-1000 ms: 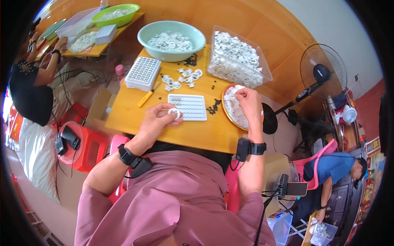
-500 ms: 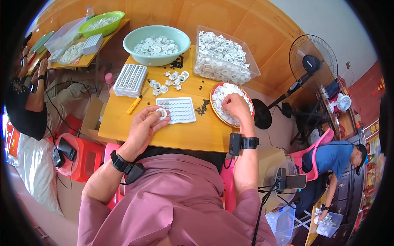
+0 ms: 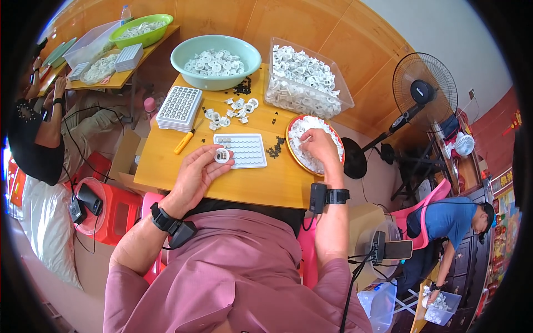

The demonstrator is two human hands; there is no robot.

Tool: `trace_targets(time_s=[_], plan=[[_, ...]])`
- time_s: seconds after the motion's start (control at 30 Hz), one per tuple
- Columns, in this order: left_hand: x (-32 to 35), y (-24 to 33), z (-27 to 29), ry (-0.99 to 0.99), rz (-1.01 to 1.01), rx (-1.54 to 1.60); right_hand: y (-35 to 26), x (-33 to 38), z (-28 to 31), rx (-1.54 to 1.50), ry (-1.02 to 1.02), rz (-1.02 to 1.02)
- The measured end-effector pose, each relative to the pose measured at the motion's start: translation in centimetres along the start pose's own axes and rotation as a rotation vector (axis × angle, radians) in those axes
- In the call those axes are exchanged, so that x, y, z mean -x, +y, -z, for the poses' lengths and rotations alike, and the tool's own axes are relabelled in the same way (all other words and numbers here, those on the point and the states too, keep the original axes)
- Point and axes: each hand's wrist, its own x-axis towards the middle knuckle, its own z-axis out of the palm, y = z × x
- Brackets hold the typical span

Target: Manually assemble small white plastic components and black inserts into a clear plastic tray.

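Small round white plastic ring part (image 3: 222,156) pinched in left hand (image 3: 195,176) fingertips, now lifted just off left edge of white rectangular grid tray (image 3: 244,150); half second ago hand sat lower on tray. Judged: piece up for check before seating. Right hand (image 3: 317,145) stays in red-rimmed round plate (image 3: 291,150) of white parts, fingers curled, grip on piece unclear. Teal plastic bowl (image 3: 183,55) and clear plastic bin (image 3: 344,100) full of white rings. Loose small black bits (image 3: 275,151) on wooden desk (image 3: 266,183).
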Motion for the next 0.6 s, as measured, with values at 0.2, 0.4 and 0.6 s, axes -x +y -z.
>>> trace_targets(time_s=[0.2, 0.4, 0.6], plan=[[-0.1, -0.1, 0.0, -0.003, 0.011, 0.001, -0.6, 0.1, 0.0, 0.055, -0.033, -0.077], [0.1, 0.1, -0.3, 0.006, 0.019, -0.001, -0.2, -0.1, 0.5, -0.229, -0.067, -0.052], [0.2, 0.2, 0.0, -0.007, 0.025, 0.01, -2.3, 0.1, 1.2, -0.558, -0.076, 0.061]])
